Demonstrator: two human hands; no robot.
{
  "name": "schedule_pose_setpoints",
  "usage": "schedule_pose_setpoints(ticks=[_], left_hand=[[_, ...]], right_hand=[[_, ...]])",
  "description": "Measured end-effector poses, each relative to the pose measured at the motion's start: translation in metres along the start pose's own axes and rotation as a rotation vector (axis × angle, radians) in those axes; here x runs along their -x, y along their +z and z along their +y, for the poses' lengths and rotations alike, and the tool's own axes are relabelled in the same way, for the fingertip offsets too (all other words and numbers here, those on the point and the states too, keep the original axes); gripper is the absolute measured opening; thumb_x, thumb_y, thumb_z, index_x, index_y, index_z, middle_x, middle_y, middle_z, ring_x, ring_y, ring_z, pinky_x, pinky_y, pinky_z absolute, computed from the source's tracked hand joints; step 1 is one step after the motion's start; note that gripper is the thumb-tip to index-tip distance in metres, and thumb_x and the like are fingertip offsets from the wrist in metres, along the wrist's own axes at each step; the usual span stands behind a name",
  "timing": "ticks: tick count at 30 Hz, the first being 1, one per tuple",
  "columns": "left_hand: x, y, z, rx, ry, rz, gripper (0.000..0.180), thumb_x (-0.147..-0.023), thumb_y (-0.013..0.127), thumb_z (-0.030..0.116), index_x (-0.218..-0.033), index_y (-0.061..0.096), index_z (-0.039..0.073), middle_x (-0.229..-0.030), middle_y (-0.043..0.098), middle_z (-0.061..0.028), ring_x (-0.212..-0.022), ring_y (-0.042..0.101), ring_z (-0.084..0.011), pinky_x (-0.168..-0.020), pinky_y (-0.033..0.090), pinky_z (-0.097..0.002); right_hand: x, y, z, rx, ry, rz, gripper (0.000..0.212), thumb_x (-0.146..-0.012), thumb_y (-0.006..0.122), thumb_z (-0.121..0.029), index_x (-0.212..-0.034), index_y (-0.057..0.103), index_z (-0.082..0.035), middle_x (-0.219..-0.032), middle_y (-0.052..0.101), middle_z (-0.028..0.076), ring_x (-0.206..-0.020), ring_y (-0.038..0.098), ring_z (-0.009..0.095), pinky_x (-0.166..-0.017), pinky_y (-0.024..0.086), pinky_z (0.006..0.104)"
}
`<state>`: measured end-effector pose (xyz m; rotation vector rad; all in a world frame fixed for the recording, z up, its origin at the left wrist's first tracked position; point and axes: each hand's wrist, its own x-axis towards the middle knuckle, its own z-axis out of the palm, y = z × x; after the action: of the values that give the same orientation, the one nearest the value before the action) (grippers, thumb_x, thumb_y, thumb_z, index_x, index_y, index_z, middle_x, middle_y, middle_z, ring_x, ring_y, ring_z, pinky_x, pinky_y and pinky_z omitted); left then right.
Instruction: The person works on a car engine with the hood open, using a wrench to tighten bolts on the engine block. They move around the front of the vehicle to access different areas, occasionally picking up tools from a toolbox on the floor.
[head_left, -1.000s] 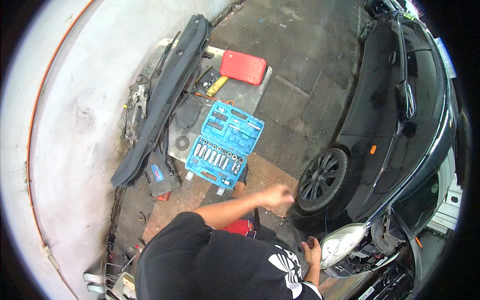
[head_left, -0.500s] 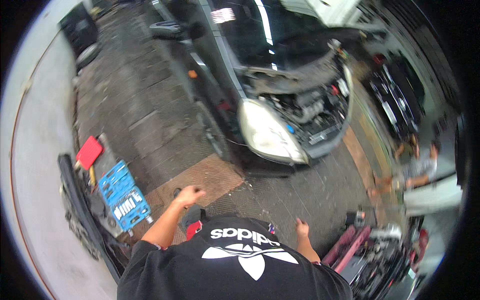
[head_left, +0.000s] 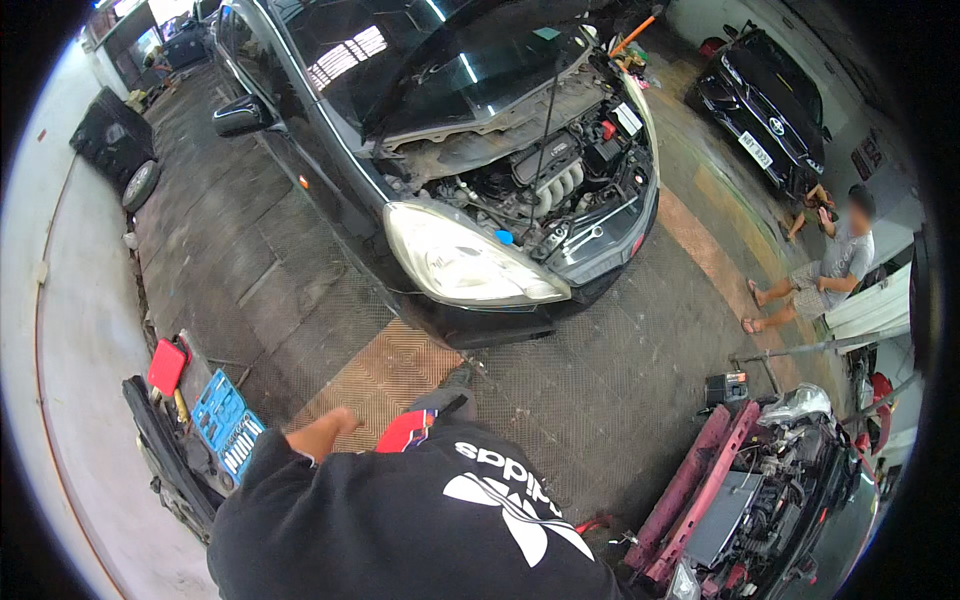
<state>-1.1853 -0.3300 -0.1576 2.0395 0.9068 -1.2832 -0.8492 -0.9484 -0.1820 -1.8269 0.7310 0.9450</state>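
We cannot tell whether our left hand (head_left: 336, 427) is clenched, our right hand is unseen, and a careless step could spill the open socket set (head_left: 225, 415).

Shot from the wearer's head through a left-side fisheye lens, tilted down and forward over a black fabric shirt with white print (head_left: 330, 530), close enough to fill the lower edge, and past a bare left hand (head_left: 338, 427). Aimed toward the front corner of a glossy black car with exposed engine bay (head_left: 440, 170) at middle distance, reaching wide to a white-painted wall (head_left: 85, 330) curving along the left rim and a second glossy black car (head_left: 765, 110) far off, upper right.
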Motion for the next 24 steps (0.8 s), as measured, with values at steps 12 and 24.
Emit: schedule_pose_setpoints(ticks=[12, 24], left_hand=[[-0.107, -0.277, 0.275, 0.236, 0.519, 0.34, 0.05, -0.091, 0.065, 0.046, -0.11, 0.073, 0.0, -0.113, 0.071, -0.0243, -0.111, 0.067, -0.038, -0.096, 0.052, -0.0466], [-0.159, -0.397, 0.551, 0.224, 0.776, 0.237, 0.047, -0.092, 0.068, 0.042, -0.115, 0.072, 0.0, -0.118, 0.071, -0.0225, -0.114, 0.066, -0.0362, -0.1, 0.05, -0.0438]], right_hand=[[-0.031, 0.004, -0.13, 0.092, -0.236, 0.001, 0.034, -0.097, 0.067, -0.031, -0.109, 0.059, 0.001, -0.081, 0.065, 0.007, -0.064, 0.061, 0.018, -0.053, 0.048, 0.036], [-0.093, -0.042, -0.223, -0.074, 0.024, 0.08, 0.029, -0.097, 0.067, -0.032, -0.107, 0.063, -0.005, -0.084, 0.067, 0.006, -0.068, 0.064, 0.019, -0.054, 0.047, 0.0363]])
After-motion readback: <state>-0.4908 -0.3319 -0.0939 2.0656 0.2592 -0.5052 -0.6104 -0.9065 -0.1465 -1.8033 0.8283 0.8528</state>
